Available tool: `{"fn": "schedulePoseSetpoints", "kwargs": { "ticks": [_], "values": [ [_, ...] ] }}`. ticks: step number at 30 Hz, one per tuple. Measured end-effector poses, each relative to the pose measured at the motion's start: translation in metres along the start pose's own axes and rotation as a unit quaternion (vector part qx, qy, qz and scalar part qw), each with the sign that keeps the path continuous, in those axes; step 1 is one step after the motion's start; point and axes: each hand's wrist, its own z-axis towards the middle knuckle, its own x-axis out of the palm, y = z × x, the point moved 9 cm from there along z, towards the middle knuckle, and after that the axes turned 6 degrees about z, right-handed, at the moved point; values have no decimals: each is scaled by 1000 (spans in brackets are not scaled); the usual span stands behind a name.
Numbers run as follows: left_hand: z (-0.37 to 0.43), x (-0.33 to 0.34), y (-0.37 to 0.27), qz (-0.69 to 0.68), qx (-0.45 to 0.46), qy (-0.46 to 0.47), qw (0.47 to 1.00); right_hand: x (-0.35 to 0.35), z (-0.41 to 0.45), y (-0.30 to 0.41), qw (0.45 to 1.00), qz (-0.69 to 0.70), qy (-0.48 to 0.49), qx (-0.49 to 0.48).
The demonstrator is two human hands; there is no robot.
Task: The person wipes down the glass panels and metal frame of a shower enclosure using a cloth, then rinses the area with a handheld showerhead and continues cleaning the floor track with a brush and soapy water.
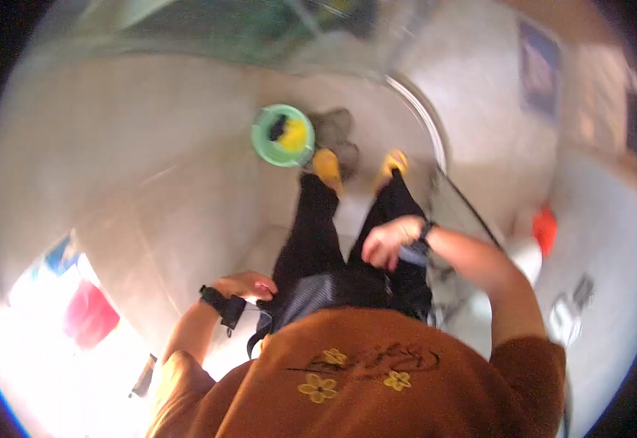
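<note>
My left hand (pixel 244 286) is beside my left hip, its fingers bent close to my black trousers (pixel 310 230). Whether it touches the cloth I cannot tell. My right hand (pixel 392 241) hangs over my right thigh, blurred, with its fingers curled downward. Nothing shows clearly in either hand. Each wrist wears a black band, and the left one carries a small black box (pixel 233 311). On the floor ahead, by my left foot, stands a light green bucket (pixel 259 141). Inside it lie something yellow (pixel 294 134) and something black (pixel 278 127), probably cloth.
Yellow slippers (pixel 326 164) are on my feet. A curved pale edge (pixel 425 117) crosses the floor ahead, with a thin dark line (pixel 472 208) running back from it. To the right is a red object (pixel 545 231). Pink cloth (pixel 89 315) shows against glare at left.
</note>
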Motion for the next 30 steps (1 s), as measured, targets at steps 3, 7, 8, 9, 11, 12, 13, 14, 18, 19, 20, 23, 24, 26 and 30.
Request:
{"fn": "schedulePoseSetpoints", "kwargs": {
  "ticks": [3, 7, 8, 9, 11, 12, 13, 14, 18, 19, 20, 23, 24, 26, 30],
  "values": [
    [7, -10, -5, 76, 76, 11, 994, -18, -20, 25, 999, -23, -34, 0],
    [42, 0, 27, -58, 143, 3, 988, -41, -15, 52, 997, 24, -57, 54],
    [41, 1, 30, -79, 146, -6, 986, -49, -11, 63, 997, 9, -58, 49],
    [43, -2, 27, -88, 151, -6, 985, -57, -12, 71, 997, 2, -68, 39],
    [64, 2, 43, -104, 197, 6, 975, -72, -28, 97, 992, -15, -121, 5],
    [73, 4, 49, -103, 232, 35, 967, -82, -25, 107, 989, -29, -142, -34],
    [51, -3, 35, -113, 275, -25, 954, -85, -29, 124, 984, -56, -154, -72],
    [28, -10, 16, 15, 212, -100, 972, -95, -30, 133, 976, -66, -181, -99],
    [58, -31, 51, -65, 225, -195, 953, -111, -38, 169, 950, -89, -273, -122],
    [57, -44, 38, 21, 186, -224, 956, -115, -43, 164, 946, -87, -288, -123],
    [76, -59, 54, 10, 191, -291, 938, -123, -49, 162, 939, -74, -305, -143],
    [79, -78, 40, 31, 197, -335, 921, -131, -32, 144, 933, -78, -318, -151],
    [65, -92, -4, 44, 213, -339, 915, -143, -58, 153, 925, -81, -343, -142],
    [65, -98, -11, 95, 183, -323, 924, -155, -54, 136, 915, -56, -379, -125],
    [82, -102, 10, 92, 201, -284, 933, -151, -97, 134, 876, -3, -443, -189]
  ]
}}
